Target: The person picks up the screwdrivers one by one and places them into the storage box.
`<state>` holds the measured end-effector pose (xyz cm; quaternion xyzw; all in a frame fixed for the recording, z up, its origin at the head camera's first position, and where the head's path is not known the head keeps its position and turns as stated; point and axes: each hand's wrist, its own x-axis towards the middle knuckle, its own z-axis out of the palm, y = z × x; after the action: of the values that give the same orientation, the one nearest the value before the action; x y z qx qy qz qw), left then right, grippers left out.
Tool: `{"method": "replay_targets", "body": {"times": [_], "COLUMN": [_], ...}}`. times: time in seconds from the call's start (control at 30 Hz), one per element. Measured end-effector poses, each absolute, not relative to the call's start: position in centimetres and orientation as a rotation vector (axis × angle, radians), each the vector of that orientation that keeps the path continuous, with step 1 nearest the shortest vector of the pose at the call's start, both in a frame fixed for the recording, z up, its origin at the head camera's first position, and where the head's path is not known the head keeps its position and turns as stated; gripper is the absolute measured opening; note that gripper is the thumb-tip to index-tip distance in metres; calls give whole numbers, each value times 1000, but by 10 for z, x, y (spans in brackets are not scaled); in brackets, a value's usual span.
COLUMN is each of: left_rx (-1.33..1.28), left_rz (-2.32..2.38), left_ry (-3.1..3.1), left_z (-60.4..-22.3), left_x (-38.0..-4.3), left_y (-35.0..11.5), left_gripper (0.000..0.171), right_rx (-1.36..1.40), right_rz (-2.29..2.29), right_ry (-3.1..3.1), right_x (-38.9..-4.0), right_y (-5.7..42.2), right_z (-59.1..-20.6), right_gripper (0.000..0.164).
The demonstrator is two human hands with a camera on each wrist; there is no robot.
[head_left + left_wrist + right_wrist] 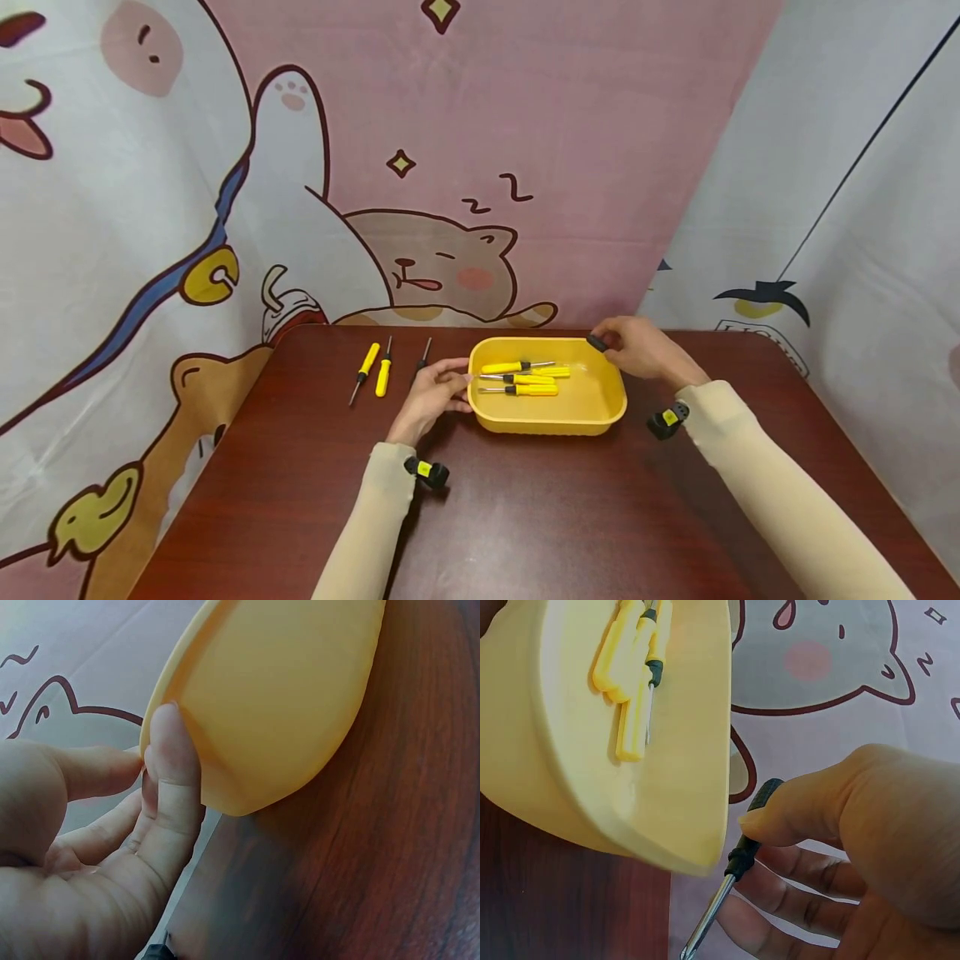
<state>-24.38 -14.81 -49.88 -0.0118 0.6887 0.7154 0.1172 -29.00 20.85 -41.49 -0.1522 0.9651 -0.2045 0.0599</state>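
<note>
A yellow plastic tub (600, 408) stands on the table with several yellow-handled screwdrivers (534, 390) lying inside it. My left hand (433, 398) pinches the tub's left rim between thumb and fingers, as the left wrist view shows up close. Near the tub's far right corner, my right hand (643, 350) grips a screwdriver with a black handle (742, 859). Its metal shaft points down and away from the thumb in the right wrist view, outside the tub wall. In the head view only the black handle end shows beyond the fingertips.
Left of the tub lie a yellow-and-black screwdriver (364, 373), another yellow one (384, 371) and a dark-handled one (424, 358), partly hidden by my left hand. The dark red wooden table (525, 508) meets a printed cloth (585, 167) at the back.
</note>
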Motion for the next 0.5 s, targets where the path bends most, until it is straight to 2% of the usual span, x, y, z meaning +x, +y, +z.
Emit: {"method": "replay_targets", "body": {"times": [0.5], "left_rx": [-29], "left_rz": [2093], "left_ry": [2015], "left_z": [-498], "left_x": [-244], "left_y": [-148], "left_gripper": [42], "right_rx": [-630], "right_rz": [-509], "right_ry": [2930], "right_x": [-293], "right_y": [193], "right_z": [-412], "right_gripper": [34]}}
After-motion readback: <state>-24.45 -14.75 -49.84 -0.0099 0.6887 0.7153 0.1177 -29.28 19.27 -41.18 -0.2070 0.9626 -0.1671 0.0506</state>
